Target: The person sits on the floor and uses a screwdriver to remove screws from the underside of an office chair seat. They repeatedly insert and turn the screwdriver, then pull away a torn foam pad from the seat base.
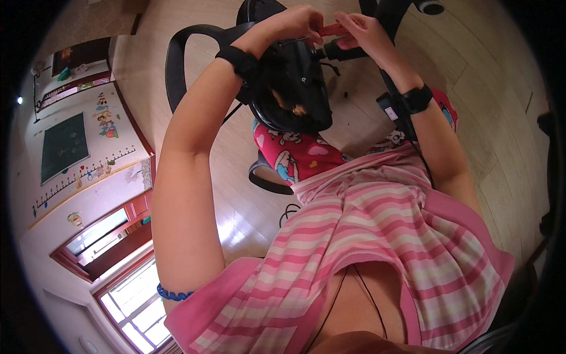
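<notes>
My pink-and-white striped top (354, 218), creased and seen from above, lies nearest the eye, on the near side of the black chair (318, 106), which serves as landmark throughout. The chair stands askew on the pale plank floor (489, 118), its looped armrest (173, 76) at the left and a dark caster (431, 7) at the far right. My printed pink trousers (303, 156) show between the chair's near edge and the top. Both forearms reach forward to the chair's far part, a black band at each wrist. There my left hand (303, 23) and my right hand (356, 29) meet over the chair, a slim red object (333, 29) between them, just above the chair's post. The fingers of the left are bent and clamped on the object's left end; those of the right are pinched about its right end. The object's exact kind is too small to tell. A small dark box (389, 109) with a pale label lies to the right of the chair, near my right wrist. A thin dark cable (289, 213) curls on the floor on the chair's near side. Well to the chair's left rise a pale wall with a dark green board (65, 147) and, nearer me, a bright window (132, 307).
</notes>
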A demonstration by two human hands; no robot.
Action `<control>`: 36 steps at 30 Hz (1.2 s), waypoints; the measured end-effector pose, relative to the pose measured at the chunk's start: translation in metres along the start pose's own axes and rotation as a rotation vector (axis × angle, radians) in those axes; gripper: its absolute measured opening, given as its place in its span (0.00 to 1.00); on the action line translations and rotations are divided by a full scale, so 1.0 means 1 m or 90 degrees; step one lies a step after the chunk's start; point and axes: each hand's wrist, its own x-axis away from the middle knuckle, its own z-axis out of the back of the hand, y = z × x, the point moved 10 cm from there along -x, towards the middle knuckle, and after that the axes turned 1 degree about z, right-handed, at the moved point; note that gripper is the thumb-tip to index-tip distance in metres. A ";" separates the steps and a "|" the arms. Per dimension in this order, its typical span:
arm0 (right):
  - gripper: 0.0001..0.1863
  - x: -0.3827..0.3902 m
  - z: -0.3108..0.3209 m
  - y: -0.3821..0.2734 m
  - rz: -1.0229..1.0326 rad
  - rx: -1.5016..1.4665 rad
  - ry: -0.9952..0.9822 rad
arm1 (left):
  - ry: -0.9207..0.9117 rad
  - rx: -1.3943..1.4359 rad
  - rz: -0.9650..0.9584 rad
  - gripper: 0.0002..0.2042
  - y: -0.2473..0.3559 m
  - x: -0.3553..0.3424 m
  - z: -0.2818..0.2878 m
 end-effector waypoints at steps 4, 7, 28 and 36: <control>0.15 -0.001 0.000 0.005 -0.046 0.060 -0.051 | -0.012 -0.111 0.020 0.12 0.010 0.004 0.004; 0.15 -0.005 0.001 -0.017 0.116 0.074 -0.015 | -0.072 -0.061 0.014 0.11 0.008 0.008 -0.008; 0.18 -0.013 -0.004 -0.006 0.112 -0.052 -0.045 | -0.028 0.203 0.030 0.12 -0.013 0.001 -0.008; 0.16 -0.019 0.000 -0.004 0.132 0.053 -0.010 | 0.004 0.090 -0.034 0.10 0.002 0.000 0.000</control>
